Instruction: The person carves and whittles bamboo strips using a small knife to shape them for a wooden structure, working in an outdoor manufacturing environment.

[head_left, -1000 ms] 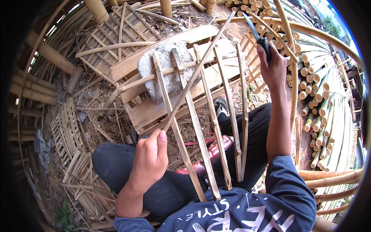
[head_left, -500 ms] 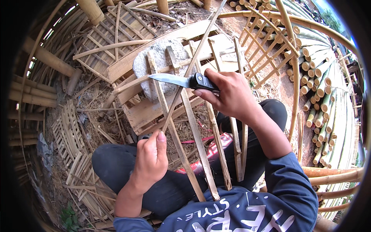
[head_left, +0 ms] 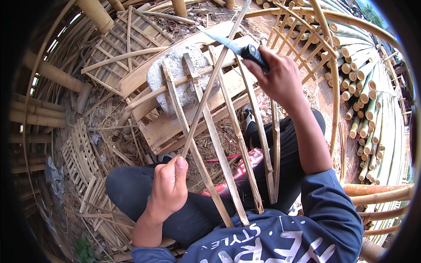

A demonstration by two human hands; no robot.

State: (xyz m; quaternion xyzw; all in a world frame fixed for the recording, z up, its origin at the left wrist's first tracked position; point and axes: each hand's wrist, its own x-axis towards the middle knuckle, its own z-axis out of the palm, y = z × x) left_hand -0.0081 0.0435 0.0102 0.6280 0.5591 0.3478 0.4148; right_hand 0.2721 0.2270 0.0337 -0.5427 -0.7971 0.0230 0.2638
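My left hand (head_left: 169,189) is closed around the lower end of a long bamboo strip (head_left: 205,97), thumb laid along it. The strip slants up and to the right, away from me. My right hand (head_left: 280,79) grips the black handle of a folding knife (head_left: 253,56). Its blade points up and left, on or very near the strip's upper part; whether it touches is hard to tell. Beneath lies a frame of split bamboo slats (head_left: 218,142), several long pieces joined to a crosspiece, with their near ends against my lap and shirt.
A grey stone block (head_left: 163,74) and wooden boards (head_left: 164,130) support the frame's far end. Woven bamboo panels lie at the back left (head_left: 127,46) and left (head_left: 80,153). Stacked bamboo poles (head_left: 368,92) fill the right side, behind a curved bamboo rail (head_left: 334,101).
My right hand has moved the knife up and to the right along the strip, farther from my left hand. My left hand has barely shifted and still holds the strip's lower end.
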